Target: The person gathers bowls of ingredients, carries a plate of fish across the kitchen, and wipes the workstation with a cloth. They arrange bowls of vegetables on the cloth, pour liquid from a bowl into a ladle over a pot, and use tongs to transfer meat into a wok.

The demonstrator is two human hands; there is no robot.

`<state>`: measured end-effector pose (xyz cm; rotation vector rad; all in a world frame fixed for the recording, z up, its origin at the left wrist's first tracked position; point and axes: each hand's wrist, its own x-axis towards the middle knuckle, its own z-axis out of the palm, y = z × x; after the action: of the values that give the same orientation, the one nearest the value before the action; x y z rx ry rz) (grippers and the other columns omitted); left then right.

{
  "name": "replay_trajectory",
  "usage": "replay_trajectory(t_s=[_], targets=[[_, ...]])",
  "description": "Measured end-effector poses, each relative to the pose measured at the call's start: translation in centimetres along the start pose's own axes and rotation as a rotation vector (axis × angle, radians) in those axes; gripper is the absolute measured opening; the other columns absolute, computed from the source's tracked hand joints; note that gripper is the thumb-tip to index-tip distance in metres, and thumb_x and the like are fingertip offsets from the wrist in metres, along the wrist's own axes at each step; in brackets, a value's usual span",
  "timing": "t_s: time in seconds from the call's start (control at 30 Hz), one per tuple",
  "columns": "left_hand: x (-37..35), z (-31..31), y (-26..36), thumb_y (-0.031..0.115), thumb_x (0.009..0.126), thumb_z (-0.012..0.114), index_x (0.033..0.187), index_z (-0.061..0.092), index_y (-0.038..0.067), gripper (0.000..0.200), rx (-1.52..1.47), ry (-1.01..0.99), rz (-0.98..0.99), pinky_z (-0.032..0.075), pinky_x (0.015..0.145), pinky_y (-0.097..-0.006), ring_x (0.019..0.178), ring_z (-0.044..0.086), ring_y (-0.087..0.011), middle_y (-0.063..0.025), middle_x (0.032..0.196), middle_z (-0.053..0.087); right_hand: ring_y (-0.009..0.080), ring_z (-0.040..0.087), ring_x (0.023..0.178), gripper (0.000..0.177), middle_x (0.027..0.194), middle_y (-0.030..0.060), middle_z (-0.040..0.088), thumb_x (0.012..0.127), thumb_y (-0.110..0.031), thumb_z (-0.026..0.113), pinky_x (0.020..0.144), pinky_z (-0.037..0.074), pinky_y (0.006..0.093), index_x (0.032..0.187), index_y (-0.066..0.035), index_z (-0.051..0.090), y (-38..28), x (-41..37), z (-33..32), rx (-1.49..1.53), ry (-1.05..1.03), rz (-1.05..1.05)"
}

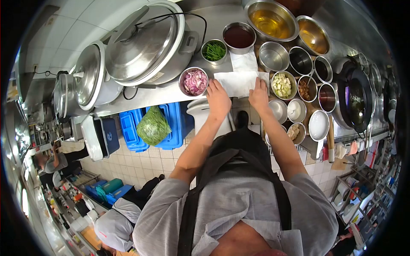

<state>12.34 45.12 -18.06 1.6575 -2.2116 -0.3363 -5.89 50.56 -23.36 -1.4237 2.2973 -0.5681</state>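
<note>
Both hands rest at the white cloth (239, 84), which lies on the front part of the steel tabletop (171, 93): the left hand (219, 100) at its left end, the right hand (259, 97) near its right end. Fingers are extended on both; whether either thumb pinches the cloth from below cannot be told. Caution: the bowl of sliced onions (195, 82) stands just beside the left hand at the tabletop's front edge; an outward sweep of that hand could tip it over the edge. The bowl of pale diced pieces (282, 85) is similarly exposed to the right hand. A further white strip (244, 62) runs toward the bowl of dark red liquid (239, 36); if the strip is trapped beneath that bowl and gets pulled, the liquid could spill.
</note>
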Motion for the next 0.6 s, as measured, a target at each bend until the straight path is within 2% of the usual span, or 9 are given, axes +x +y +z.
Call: replay_trajectory(t_s=[0.1,0.13,0.23,0.27,0.33,0.43,0.47,0.53,0.6], targets=[[-1.0,0.4,1.8,-0.006,0.08,0.055,0.141,0.043,-0.013,0.063,-0.137,-0.08,0.256,0.031,0.118,-0.055,0.143,0.031,-0.053,-0.036,0.155,0.03,0.0522,0.04,0.137,0.072,0.155,0.0333,0.03,0.091,-0.009,0.065,0.114,0.039,0.052,0.153,0.007,0.03,0.4,0.5,0.2,0.0,0.012,-0.044],[-0.6,2.2,1.3,0.001,0.086,0.058,0.143,0.044,-0.009,0.059,-0.169,-0.127,0.375,0.029,0.118,-0.058,0.143,0.031,-0.0553,-0.032,0.157,0.03,0.0523,0.04,0.137,0.073,0.156,0.0331,0.029,0.091,-0.008,0.065,0.114,0.039,0.0519,0.153,0.006,0.03,0.6,0.2,0.4,-0.002,0.019,-0.066],[-0.4,5.9,0.2,0.014,0.094,0.058,0.145,0.046,-0.002,0.055,-0.069,-0.179,0.241,0.025,0.118,-0.0639,0.145,0.027,-0.0551,-0.03,0.159,0.03,0.0513,0.042,0.136,0.073,0.154,0.0319,0.033,0.09,-0.007,0.064,0.113,0.04,0.0512,0.154,0.004,0.029,0.9,0.9,0.8,0.047,0.006,-0.063],[-0.2,6.3,-0.7,0.026,0.099,0.057,0.147,0.046,0.002,0.055,-0.033,-0.155,0.253,0.022,0.116,-0.0684,0.147,0.023,-0.0553,-0.0304,0.16,0.027,0.051,0.042,0.136,0.07,0.152,0.0313,0.035,0.09,-0.007,0.064,0.112,0.041,0.0512,0.152,0.004,0.032,0.7,1.0,0.5,0.043,-0.002,-0.034],[-0.7,7.4,-1.6,0.027,0.099,0.055,0.148,0.044,0.002,0.056,-0.002,-0.141,0.281,0.022,0.117,-0.0686,0.148,0.021,-0.0549,-0.0296,0.161,0.025,0.0504,0.042,0.135,0.065,0.15,0.0302,0.038,0.091,-0.007,0.064,0.111,0.042,0.0513,0.149,0.004,0.038,0.2,1.1,0.1,0.038,-0.023,0.026],[-0.6,6.3,-1.3,0.031,0.102,0.05,0.153,0.039,0.002,0.06,0.086,-0.209,0.24,0.016,0.12,-0.0661,0.151,0.016,-0.0506,-0.0267,0.164,0.021,0.0481,0.049,0.13,0.051,0.143,0.0289,0.046,0.094,-0.012,0.062,0.105,0.046,0.0509,0.141,0.005,0.049,-5.7,0.1,-3.0,0.085,0.208,-0.335],[-0.7,6.0,-0.9,0.032,0.103,0.047,0.154,0.037,0.001,0.061,0.118,-0.25,0.213,0.014,0.122,-0.0647,0.153,0.014,-0.0486,-0.0255,0.165,0.02,0.0461,0.053,0.126,0.044,0.134,0.0301,0.054,0.097,-0.02,0.06,0.102,0.048,0.0499,0.134,0.005,0.055,-8.9,-0.1,-3.5,0.311,0.113,-0.271],[-1.1,7.8,-1.8,0.036,0.104,0.043,0.157,0.034,0.002,0.063,-0.1,-0.194,0.231,0.009,0.124,-0.0615,0.155,0.011,-0.0434,-0.0236,0.168,0.016,0.0484,0.062,0.113,0.054,0.12,0.0335,0.064,0.096,-0.035,0.061,0.098,0.05,0.0511,0.128,0.007,0.059,-13.0,0.6,-2.4,0.538,-0.208,-0.114],[-1.9,9.8,-2.7,0.04,0.104,0.041,0.16,0.027,0.002,0.069,-0.127,-0.118,0.253,-0.001,0.126,-0.0552,0.158,0.004,-0.0353,-0.0206,0.171,0.008,0.0485,0.064,0.109,0.055,0.117,0.0339,0.065,0.093,-0.038,0.062,0.098,0.051,0.0511,0.122,0.009,0.063,-15.2,2.0,2.4,0.224,-0.254,-0.08]])
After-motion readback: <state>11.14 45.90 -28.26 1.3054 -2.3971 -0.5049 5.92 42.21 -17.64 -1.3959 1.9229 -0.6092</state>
